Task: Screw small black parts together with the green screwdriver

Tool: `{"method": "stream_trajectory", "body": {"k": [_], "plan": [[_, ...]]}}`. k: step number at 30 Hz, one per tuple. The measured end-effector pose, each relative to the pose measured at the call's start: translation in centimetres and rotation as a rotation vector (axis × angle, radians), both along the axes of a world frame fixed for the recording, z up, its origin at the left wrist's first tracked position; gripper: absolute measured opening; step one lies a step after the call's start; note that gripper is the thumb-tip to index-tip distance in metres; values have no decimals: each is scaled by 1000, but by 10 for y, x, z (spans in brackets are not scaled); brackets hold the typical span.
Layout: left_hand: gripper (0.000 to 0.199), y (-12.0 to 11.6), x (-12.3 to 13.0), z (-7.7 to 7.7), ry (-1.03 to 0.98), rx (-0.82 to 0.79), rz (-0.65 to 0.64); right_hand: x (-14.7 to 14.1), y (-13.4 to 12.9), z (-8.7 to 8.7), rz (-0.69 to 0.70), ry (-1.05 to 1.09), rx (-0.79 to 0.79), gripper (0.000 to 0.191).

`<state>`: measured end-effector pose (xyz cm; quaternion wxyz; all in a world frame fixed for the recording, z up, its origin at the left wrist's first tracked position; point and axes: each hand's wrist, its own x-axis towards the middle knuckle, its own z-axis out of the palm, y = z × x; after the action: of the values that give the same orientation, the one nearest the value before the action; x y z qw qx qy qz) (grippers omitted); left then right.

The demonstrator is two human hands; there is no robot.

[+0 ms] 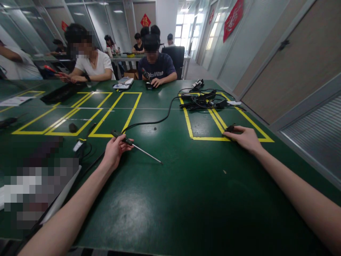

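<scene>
surface: green, glossy, marked with yellow tape in long rectangles.

room, left to right: person in white shirt, seated at the far side, grasping a red item; glass partitions behind; person in dark shirt, head bent over a black item; black chair; red banner on the right wall; brown door.

containers: one cardboard box, beyond the far edge; contents hidden from this angle.

on the surface, left to right: paper; flat black item; dark lump inside a taped rectangle; black cable, running from near the left hand to a heap of black parts.

screwdriver: in the left hand, fingers wrapped about the handle. long axis slanting; handle up-left, shaft pointing right and toward the wearer. cannot tell whether the tip touches.

small dark part: pinched in the fingers of the right hand, beside the middle tape lines.
</scene>
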<state>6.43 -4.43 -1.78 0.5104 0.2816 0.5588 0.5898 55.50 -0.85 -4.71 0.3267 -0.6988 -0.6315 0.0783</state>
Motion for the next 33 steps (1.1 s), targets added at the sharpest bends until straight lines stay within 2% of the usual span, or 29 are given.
{"method": "stream_trajectory", "body": {"k": [2,4,7,14,17,21,26,33], "plan": [[9,0,0,0,-4,21,3,-21,-5,0,80,71,-67,30],[11,0,-1,-1,-3,35,1,-46,-10,1,234,242,-171,39],[13,0,-2,-1,1,30,0,-81,-18,4,404,303,-193,43],[11,-2,2,0,-18,26,-7,-137,-37,2,667,384,-257,35],[11,-3,4,0,-26,45,-22,-160,-46,0,735,397,-253,33],[21,-5,7,0,-58,103,-44,-189,-54,-2,824,424,-264,34],[27,-12,8,8,-58,213,-26,-204,-58,-6,864,407,-223,32],[19,-25,12,34,138,469,23,-203,-59,-7,907,323,-152,33]]}}
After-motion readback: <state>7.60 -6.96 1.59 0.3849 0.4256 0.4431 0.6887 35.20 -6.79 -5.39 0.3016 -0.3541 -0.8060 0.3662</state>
